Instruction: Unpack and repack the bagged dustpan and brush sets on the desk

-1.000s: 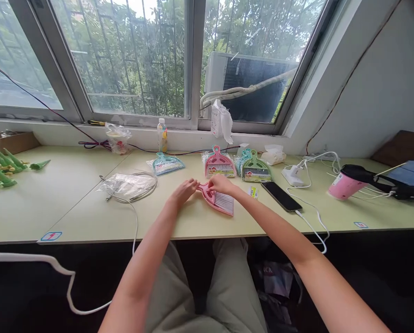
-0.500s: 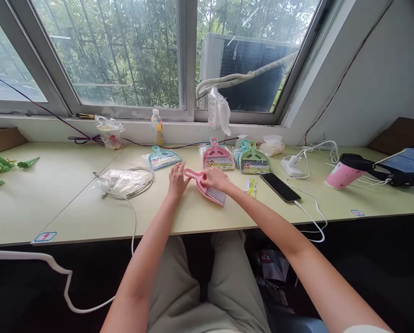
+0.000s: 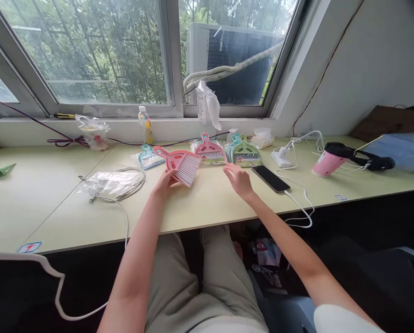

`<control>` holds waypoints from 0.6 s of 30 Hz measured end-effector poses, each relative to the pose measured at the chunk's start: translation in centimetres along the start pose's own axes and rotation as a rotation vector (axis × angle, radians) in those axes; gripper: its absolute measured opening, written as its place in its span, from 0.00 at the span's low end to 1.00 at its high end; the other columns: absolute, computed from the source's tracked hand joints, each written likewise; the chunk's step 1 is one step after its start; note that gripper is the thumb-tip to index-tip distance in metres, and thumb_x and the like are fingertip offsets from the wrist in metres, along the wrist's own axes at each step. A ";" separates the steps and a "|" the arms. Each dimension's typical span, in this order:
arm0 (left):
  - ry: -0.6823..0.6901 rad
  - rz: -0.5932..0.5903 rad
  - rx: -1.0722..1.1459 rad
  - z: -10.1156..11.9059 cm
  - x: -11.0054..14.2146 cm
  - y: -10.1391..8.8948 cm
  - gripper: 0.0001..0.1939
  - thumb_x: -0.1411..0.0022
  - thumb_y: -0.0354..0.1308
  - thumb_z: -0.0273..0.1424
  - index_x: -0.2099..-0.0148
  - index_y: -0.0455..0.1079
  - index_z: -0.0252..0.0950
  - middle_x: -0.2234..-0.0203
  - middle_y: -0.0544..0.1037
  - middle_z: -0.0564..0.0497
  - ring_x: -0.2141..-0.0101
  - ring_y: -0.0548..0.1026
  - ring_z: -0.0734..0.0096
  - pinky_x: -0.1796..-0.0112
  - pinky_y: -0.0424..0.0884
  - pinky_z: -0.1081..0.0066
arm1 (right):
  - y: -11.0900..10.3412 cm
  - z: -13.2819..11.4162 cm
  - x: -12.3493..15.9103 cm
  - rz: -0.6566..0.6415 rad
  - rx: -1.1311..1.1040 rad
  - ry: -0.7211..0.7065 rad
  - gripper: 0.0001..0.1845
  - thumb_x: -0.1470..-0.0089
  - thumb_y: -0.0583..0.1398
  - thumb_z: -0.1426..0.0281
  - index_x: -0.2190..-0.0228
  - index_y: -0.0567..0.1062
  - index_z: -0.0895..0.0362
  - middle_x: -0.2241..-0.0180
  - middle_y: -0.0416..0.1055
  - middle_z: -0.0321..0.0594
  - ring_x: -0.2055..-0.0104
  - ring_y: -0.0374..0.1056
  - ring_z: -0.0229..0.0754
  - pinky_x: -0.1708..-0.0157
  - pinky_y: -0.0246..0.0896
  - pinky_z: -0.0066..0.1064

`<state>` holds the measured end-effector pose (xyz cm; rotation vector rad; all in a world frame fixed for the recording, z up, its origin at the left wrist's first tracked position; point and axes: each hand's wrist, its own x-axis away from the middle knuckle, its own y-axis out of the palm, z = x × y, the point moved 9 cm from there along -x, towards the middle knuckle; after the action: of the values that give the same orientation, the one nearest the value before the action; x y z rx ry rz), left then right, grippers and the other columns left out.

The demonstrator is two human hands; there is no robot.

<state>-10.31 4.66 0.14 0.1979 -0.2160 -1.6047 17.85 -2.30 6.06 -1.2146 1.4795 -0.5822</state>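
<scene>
My left hand (image 3: 166, 181) grips a pink mini dustpan (image 3: 172, 159) from below, tilted up off the table. A small brush (image 3: 189, 169) with pale bristles sits in it, the bristles facing right. My right hand (image 3: 240, 180) is apart from it, over the table just left of the phone, with its fingers stretched out and nothing visible in them. Behind my hands stand a wrapped pink dustpan set (image 3: 210, 150) and a wrapped green dustpan set (image 3: 245, 152). A wrapped blue dustpan set (image 3: 149, 158) lies behind the held one.
A black phone (image 3: 271, 179) on a white cable lies at right, near a power adapter (image 3: 281, 156) and a pink cup (image 3: 328, 162). To the left are a coiled grey cable (image 3: 134, 185) and clear plastic bag (image 3: 108, 182). A bottle (image 3: 145, 125) stands by the window.
My left hand has taken the pink dustpan and brush and raised them to the left. My right hand has let go and moved right; the green-yellow card there is no longer visible.
</scene>
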 end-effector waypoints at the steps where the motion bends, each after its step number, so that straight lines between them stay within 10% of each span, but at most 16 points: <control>1: 0.012 0.035 0.029 0.1 -0.3 -0.5 0.17 0.46 0.63 0.29 0.53 0.71 0.33 0.66 0.79 0.48 0.68 0.78 0.69 0.63 0.79 0.67 | -0.2 2.4 2.4 -0.042 0.059 0.061 0.30 0.29 0.44 0.55 0.41 0.73 0.56 0.35 0.65 0.53 0.30 0.57 0.58 0.34 0.49 0.58; 4: 0.029 0.121 0.102 -0.1 -1.1 -1.5 0.15 0.47 0.62 0.27 0.55 0.70 0.32 0.67 0.78 0.49 0.70 0.77 0.70 0.64 0.79 0.68 | 1.0 5.1 9.5 -0.267 0.117 0.004 0.33 0.30 0.44 0.52 0.35 0.66 0.56 0.32 0.59 0.52 0.28 0.53 0.58 0.33 0.45 0.64; 9: 0.096 0.120 0.126 0.3 -1.1 -1.9 0.18 0.47 0.64 0.27 0.53 0.70 0.33 0.64 0.79 0.47 0.67 0.78 0.69 0.63 0.80 0.67 | 1.8 -2.1 17.1 -0.252 0.148 -0.582 0.38 0.37 0.58 0.49 0.33 0.64 0.54 0.33 0.61 0.49 0.31 0.59 0.54 0.31 0.55 0.51; 18: 0.079 0.240 0.214 0.6 -0.4 -3.7 0.09 0.40 0.59 0.26 0.56 0.72 0.34 0.64 0.80 0.48 0.63 0.80 0.70 0.58 0.79 0.70 | 3.2 -8.3 19.0 -0.116 0.203 -1.139 0.30 0.34 0.58 0.62 0.33 0.64 0.51 0.34 0.63 0.40 0.32 0.62 0.45 0.35 0.63 0.36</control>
<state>-14.04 5.27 -0.22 0.3858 -0.3376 -1.3320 10.97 -20.35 -2.25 -1.1515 0.3791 -0.0407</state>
